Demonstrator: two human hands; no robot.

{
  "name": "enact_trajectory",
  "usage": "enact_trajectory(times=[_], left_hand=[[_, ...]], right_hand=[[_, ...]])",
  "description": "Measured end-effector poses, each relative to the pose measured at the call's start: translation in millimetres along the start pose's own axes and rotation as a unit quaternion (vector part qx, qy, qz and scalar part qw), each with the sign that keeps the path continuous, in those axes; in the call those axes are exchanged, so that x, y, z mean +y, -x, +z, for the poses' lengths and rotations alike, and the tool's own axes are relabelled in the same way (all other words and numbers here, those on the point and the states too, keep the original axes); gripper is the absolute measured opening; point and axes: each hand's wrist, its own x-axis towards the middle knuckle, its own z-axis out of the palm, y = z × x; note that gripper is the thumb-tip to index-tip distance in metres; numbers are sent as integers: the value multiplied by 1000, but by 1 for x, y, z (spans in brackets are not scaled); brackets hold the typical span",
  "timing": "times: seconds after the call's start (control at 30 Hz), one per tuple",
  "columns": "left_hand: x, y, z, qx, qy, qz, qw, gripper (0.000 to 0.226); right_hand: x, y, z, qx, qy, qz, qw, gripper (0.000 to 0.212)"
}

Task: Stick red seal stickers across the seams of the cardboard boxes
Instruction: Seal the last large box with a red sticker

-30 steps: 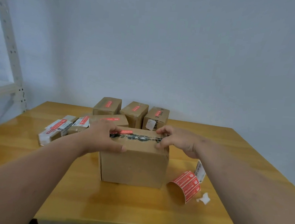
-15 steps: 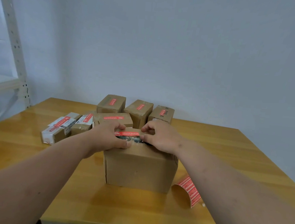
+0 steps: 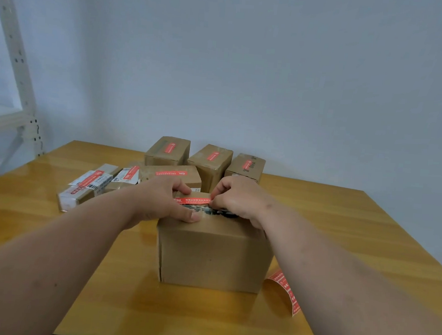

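We have both hands on top of the nearest cardboard box [image 3: 214, 256], which sits on the wooden worktop [image 3: 342, 224]. Our left hand [image 3: 159, 202] grips the box's top left corner, thumb on the front edge. Our right hand [image 3: 238, 197] has its curled fingers pinching the right end of the red seal sticker [image 3: 194, 200] lying along the top. A sticker strip [image 3: 286, 291] curls beside the box.

Left hand [image 3: 159, 202] and right hand [image 3: 238, 199] meet, fingers curled.
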Motion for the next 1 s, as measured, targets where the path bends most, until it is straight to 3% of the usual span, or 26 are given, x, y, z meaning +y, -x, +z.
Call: enact_trajectory(times=[0.47, 1.0], left_hand=[[-6, 1, 4, 2, 5, 20, 1000, 72], [-8, 5, 4, 12, -17, 26, 999, 74]], right_hand=[[-2, 0, 4, 2, -52, 17, 998, 2], [4, 3, 9, 16, -49, -3, 999, 12]])
